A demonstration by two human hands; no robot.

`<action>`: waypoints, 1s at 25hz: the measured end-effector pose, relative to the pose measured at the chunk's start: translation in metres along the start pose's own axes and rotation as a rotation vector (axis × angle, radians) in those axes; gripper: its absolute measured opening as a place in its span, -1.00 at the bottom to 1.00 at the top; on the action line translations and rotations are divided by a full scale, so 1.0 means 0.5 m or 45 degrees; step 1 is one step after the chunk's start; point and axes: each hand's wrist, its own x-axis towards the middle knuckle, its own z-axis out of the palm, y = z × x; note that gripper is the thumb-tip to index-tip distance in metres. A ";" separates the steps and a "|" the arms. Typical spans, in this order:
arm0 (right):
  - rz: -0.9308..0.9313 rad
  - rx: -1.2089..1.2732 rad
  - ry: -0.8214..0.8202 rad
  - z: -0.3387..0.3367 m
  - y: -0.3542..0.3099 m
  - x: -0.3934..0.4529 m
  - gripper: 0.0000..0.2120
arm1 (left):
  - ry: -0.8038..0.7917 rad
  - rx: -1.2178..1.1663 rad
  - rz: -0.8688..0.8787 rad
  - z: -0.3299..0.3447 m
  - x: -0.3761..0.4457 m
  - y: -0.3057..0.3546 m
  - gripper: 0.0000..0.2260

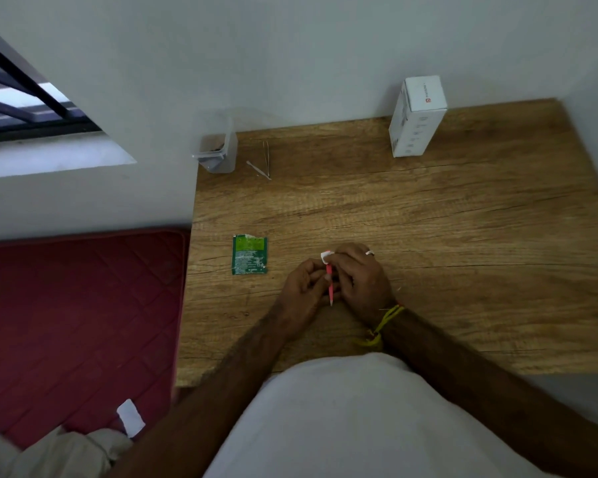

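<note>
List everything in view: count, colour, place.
pink stick: one, pink with white end, held at table's middle
sachet: one, green, torn, on table left of pink stick
box: one, white, upright at table's far edge, right
container: one, clear, table's far left corner
thin sticks: a few, pale, beside container
table: one, wood-brown
mat: one, dark red, left of table
left hand: one, grips pink stick
right hand: one, ringed, grips pink stick

Thin pink stick (329, 282), white piece (325, 257) at its far end, near-upright, above the wooden table (463, 219)
</note>
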 end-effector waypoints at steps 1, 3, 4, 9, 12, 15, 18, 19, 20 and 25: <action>0.011 0.007 0.013 -0.002 -0.001 0.001 -0.73 | 0.001 0.006 0.006 0.000 -0.001 -0.001 -0.78; 0.023 0.003 0.021 -0.005 -0.001 0.005 -0.73 | 0.009 0.036 0.018 0.000 -0.001 -0.001 -0.78; -0.003 -0.011 0.001 -0.004 0.001 0.004 -0.73 | 0.004 0.048 0.019 -0.001 0.001 0.000 -0.77; -0.038 -0.028 -0.017 -0.011 0.004 -0.005 -0.73 | 0.006 0.033 0.022 -0.003 0.002 -0.002 -0.76; -0.048 -0.009 -0.038 -0.008 0.006 -0.006 -0.73 | 0.009 0.027 0.024 0.003 0.002 0.002 -0.73; -0.029 -0.007 -0.045 -0.011 0.006 -0.001 -0.73 | 0.009 0.032 0.041 0.002 -0.002 0.006 -0.72; -0.062 -0.008 -0.077 -0.011 0.003 -0.007 -0.73 | -0.026 0.051 0.050 0.000 -0.001 0.003 -0.73; -0.044 -0.003 -0.065 -0.013 0.002 -0.006 -0.73 | -0.018 0.045 0.055 0.000 -0.002 0.004 -0.73; -0.037 -0.002 -0.059 -0.014 0.003 -0.005 -0.73 | -0.009 0.039 0.058 0.002 -0.004 0.006 -0.72; -0.059 -0.009 -0.060 -0.014 0.004 -0.012 -0.74 | -0.022 0.036 0.055 0.002 -0.006 0.005 -0.73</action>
